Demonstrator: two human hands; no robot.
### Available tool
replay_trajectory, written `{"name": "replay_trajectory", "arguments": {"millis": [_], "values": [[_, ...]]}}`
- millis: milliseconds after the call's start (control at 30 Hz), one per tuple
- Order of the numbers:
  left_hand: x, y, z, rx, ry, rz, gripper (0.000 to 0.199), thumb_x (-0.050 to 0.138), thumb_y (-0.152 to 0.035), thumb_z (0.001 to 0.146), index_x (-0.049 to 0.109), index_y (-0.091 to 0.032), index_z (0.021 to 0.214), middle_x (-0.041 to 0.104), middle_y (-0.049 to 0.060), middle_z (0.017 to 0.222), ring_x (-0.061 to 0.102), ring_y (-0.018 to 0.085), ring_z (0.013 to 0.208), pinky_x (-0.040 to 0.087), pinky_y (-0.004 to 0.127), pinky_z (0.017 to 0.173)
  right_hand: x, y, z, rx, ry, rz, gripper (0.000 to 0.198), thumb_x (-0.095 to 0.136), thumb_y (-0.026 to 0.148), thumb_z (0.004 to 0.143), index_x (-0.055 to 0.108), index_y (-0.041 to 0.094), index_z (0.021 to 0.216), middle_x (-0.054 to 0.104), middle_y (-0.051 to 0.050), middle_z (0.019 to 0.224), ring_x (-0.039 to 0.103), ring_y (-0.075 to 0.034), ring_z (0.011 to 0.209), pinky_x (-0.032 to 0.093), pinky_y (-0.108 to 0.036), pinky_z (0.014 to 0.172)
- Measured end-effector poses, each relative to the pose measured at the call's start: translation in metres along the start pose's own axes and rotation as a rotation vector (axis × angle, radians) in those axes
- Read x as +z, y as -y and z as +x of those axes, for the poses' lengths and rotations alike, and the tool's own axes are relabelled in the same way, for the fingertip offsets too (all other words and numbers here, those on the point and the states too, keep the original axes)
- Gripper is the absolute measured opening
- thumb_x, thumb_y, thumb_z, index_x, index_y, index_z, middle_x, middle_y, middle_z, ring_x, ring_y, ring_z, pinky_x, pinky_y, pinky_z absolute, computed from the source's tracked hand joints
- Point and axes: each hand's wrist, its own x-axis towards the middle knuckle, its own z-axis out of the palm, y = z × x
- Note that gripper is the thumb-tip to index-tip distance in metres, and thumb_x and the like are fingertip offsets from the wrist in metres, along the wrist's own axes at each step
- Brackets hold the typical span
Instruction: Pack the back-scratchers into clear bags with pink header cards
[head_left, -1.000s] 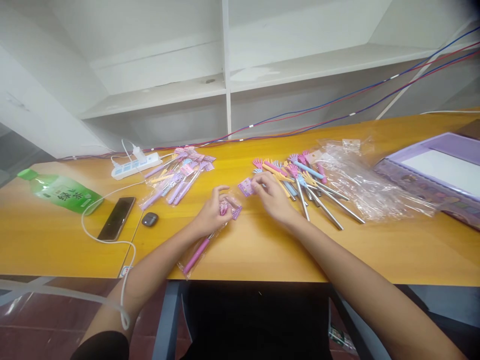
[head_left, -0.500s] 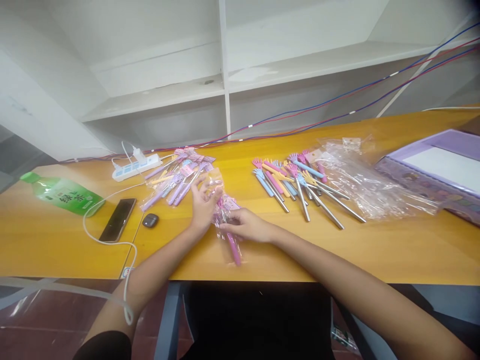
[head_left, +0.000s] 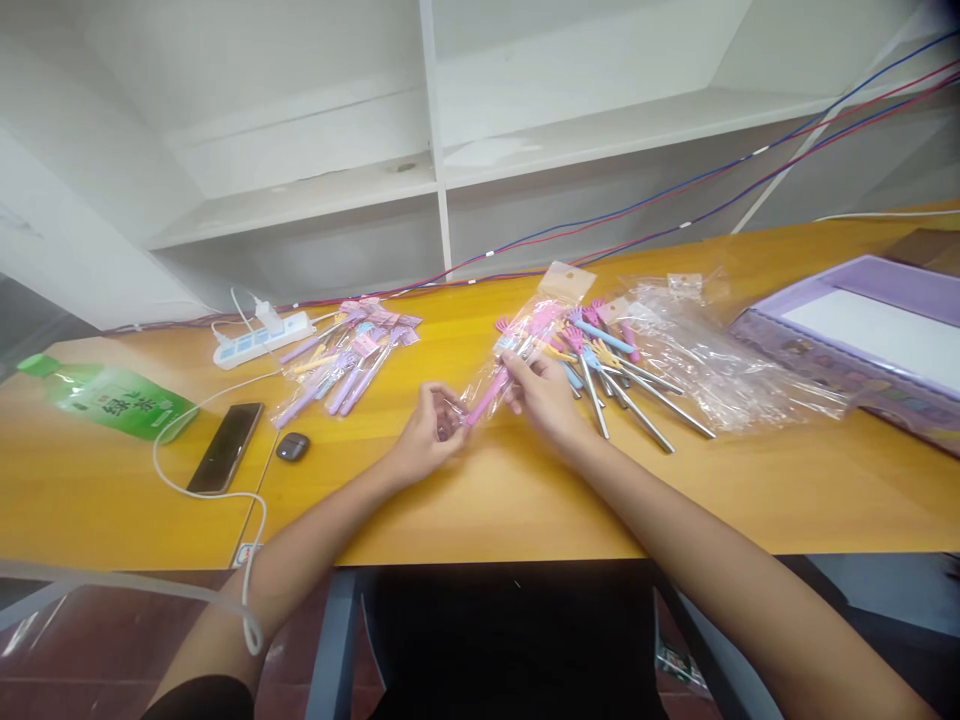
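A pink back scratcher (head_left: 491, 392) in a clear plastic sleeve slants up to the right between my hands. My right hand (head_left: 546, 398) grips it around the middle, thumb on top. My left hand (head_left: 433, 437) pinches the lower end of the sleeve, by the tip of the pink handle. The sleeve's top flap (head_left: 568, 282) has a hang hole and points away from me. Right behind it lies a pile of loose back scratchers (head_left: 611, 350) with small hand-shaped heads and metal rods. Several bagged back scratchers (head_left: 352, 365) lie to the left.
Empty clear sleeves (head_left: 720, 360) are heaped at the right, beside a purple case (head_left: 862, 300). On the left are a power strip (head_left: 264, 340), a green bottle (head_left: 112, 397), a phone (head_left: 226, 448), a small black case (head_left: 292, 447) and a white cable (head_left: 161, 470).
Both hands have turned the bagged back scratcher so its handle points down-left and its flap up-right. My right hand moved right and up; my left went down to the handle end.
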Motion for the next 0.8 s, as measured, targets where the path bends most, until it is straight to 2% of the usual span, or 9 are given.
{"name": "replay_trajectory", "arguments": {"millis": [67,133,233,367,500,567,667,733,800], "values": [[-0.003,-0.003,0.001,0.108,-0.087,0.197,0.021,0.072,-0.029,0.091,0.060,-0.021,0.106,0.058,0.005,0.110,0.060,0.011,0.081,0.052,0.024,0.072,0.001,-0.001,0.000,0.010,-0.015,0.066,0.045,0.078,0.060,0.082,0.057,0.020,0.079,0.057,0.003,0.059,0.053,-0.010,0.044,0.040,-0.022,0.038],[-0.007,-0.007,0.003,0.197,-0.164,0.324,0.017,0.076,-0.033,0.088,0.068,-0.019,0.094,0.056,0.006,0.112,0.061,0.013,0.087,0.054,0.026,0.074,0.002,-0.003,0.000,0.031,-0.002,0.132,0.046,0.081,0.059,0.080,0.058,0.019,0.079,0.059,0.002,0.063,0.057,-0.010,0.048,0.044,-0.022,0.040],[-0.011,-0.009,0.005,0.267,-0.244,0.376,0.022,0.081,-0.038,0.084,0.073,-0.020,0.093,0.057,0.007,0.111,0.061,0.015,0.089,0.056,0.028,0.074,0.004,-0.006,0.000,0.055,0.039,0.182,0.045,0.085,0.057,0.076,0.061,0.019,0.083,0.063,0.001,0.067,0.062,-0.012,0.054,0.051,-0.023,0.046],[-0.012,-0.011,0.005,0.304,-0.329,0.384,0.017,0.075,-0.037,0.091,0.074,-0.020,0.095,0.058,0.007,0.107,0.062,0.015,0.088,0.057,0.030,0.075,0.004,-0.008,0.003,0.068,0.066,0.243,0.047,0.083,0.060,0.077,0.059,0.020,0.083,0.063,0.000,0.067,0.067,-0.016,0.059,0.056,-0.026,0.051],[-0.014,-0.013,0.005,0.326,-0.426,0.415,0.017,0.072,-0.035,0.093,0.070,-0.019,0.091,0.055,0.008,0.113,0.062,0.019,0.102,0.056,0.038,0.090,-0.008,-0.007,0.014,-0.019,-0.147,0.403,0.046,0.072,0.065,0.085,0.056,0.022,0.085,0.064,0.001,0.075,0.066,-0.014,0.061,0.055,-0.024,0.049],[-0.017,-0.015,0.005,0.355,-0.475,0.457,0.016,0.072,-0.035,0.093,0.068,-0.020,0.090,0.055,0.008,0.115,0.060,0.021,0.108,0.053,0.042,0.098,-0.018,-0.004,0.021,-0.066,-0.264,0.431,0.038,0.073,0.056,0.087,0.057,0.021,0.085,0.063,0.003,0.076,0.064,-0.011,0.061,0.055,-0.022,0.052],[-0.021,-0.018,0.005,0.381,-0.500,0.479,0.016,0.071,-0.035,0.094,0.067,-0.020,0.092,0.054,0.008,0.113,0.059,0.021,0.108,0.051,0.043,0.099,-0.032,0.007,0.035,-0.116,-0.363,0.404,0.026,0.073,0.040,0.089,0.057,0.020,0.081,0.061,0.005,0.074,0.061,-0.009,0.062,0.056,-0.022,0.060],[-0.023,-0.019,0.005,0.372,-0.496,0.455,0.017,0.070,-0.037,0.094,0.067,-0.020,0.092,0.054,0.008,0.111,0.059,0.021,0.107,0.051,0.042,0.099,-0.046,0.023,0.048,-0.141,-0.441,0.381,0.021,0.068,0.029,0.093,0.056,0.020,0.078,0.060,0.005,0.073,0.060,-0.008,0.064,0.054,-0.021,0.062],[-0.025,-0.018,0.005,0.343,-0.479,0.372,0.021,0.068,-0.041,0.095,0.066,-0.020,0.091,0.055,0.008,0.109,0.059,0.021,0.105,0.050,0.040,0.097,-0.071,0.048,0.061,-0.203,-0.568,0.378,0.026,0.056,0.018,0.098,0.050,0.020,0.073,0.057,0.005,0.070,0.057,-0.007,0.061,0.048,-0.019,0.058]]}}
